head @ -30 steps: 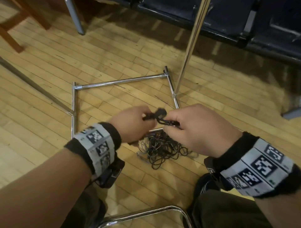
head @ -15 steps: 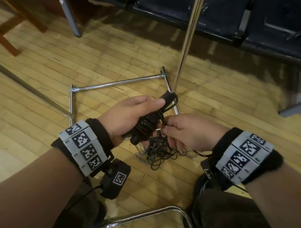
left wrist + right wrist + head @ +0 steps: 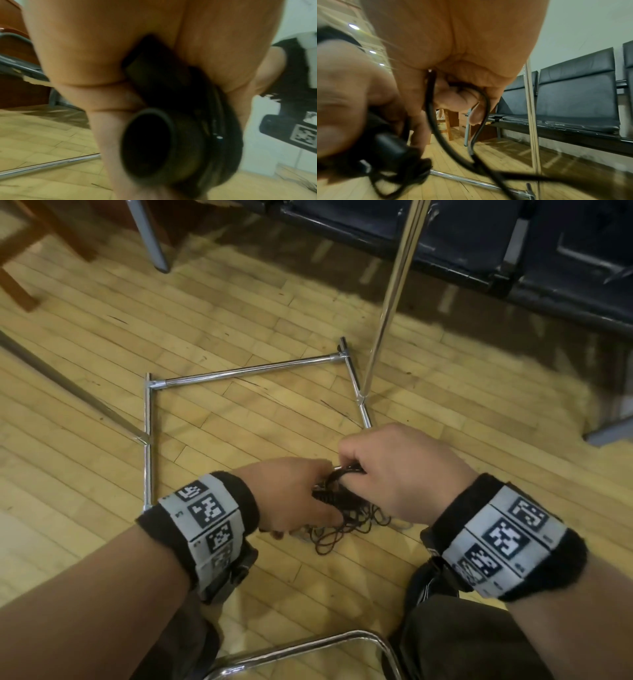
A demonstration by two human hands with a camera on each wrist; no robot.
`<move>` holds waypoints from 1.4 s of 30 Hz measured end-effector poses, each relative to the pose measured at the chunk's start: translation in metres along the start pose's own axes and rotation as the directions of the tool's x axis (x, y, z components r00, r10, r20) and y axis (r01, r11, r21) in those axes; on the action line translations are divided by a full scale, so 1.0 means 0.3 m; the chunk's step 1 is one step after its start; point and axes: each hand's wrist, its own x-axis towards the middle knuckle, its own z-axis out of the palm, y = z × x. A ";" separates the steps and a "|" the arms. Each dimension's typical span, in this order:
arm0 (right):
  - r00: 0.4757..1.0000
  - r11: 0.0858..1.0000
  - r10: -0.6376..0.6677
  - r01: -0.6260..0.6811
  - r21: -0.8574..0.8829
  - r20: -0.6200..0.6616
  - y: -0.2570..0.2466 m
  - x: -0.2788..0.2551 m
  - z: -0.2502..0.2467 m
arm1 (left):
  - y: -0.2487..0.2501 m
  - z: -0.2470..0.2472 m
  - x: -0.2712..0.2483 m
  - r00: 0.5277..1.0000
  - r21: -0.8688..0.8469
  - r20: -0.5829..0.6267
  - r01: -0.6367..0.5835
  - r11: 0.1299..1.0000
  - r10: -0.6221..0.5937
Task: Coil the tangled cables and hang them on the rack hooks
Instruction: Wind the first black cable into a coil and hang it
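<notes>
Lowering since earlier, both hands (image 3: 349, 491) grip cable (image 3: 337, 486).

The rack base (image 3: 246, 369) lies on the floor (image 3: 85, 491), ahead of both hands. The rack pole (image 3: 387, 302) rises from its right bar. The cable tangle (image 3: 346, 525) lies on the floor below and between the left hand (image 3: 291, 498) and right hand (image 3: 397, 474). The bench seats (image 3: 479, 241) stand behind the rack.
</notes>
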 end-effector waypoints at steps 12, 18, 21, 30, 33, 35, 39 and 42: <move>0.990 0.967 0.097 -0.119 0.227 0.105 0.018 0.001 0.004 | -0.059 -0.063 0.027 0.991 -0.784 -0.119 -0.054 0.619 -0.065; 0.989 0.927 0.098 -0.132 0.351 0.113 0.026 -0.005 -0.006 | -0.037 -0.060 0.011 0.982 -0.850 -0.191 -0.171 0.498 0.011; 0.994 0.928 0.075 -0.097 0.361 0.074 0.037 0.008 -0.003 | -0.030 -0.053 0.011 0.961 -0.837 -0.277 -0.248 0.487 0.012; 0.981 0.942 0.016 -0.080 0.326 0.196 0.081 0.015 0.004 | -0.028 -0.063 -0.005 0.946 -0.802 -0.301 -0.317 0.506 0.117; 0.969 0.909 -0.006 -0.098 0.406 0.246 0.083 0.018 0.019 | -0.023 -0.062 -0.008 0.948 -0.778 -0.291 -0.313 0.544 0.130; 0.963 0.887 -0.004 -0.121 0.445 0.271 0.080 0.017 0.020 | -0.015 -0.061 -0.011 0.951 -0.769 -0.256 -0.308 0.560 0.172; 0.923 0.948 -0.001 -0.121 0.293 0.385 0.071 0.006 0.019 | -0.002 -0.046 -0.018 0.962 -0.645 -0.040 -0.231 0.729 0.269; 0.889 0.980 -0.010 -0.082 0.181 0.458 0.058 0.006 0.034 | 0.003 -0.036 -0.021 0.965 -0.538 0.075 -0.174 0.825 0.253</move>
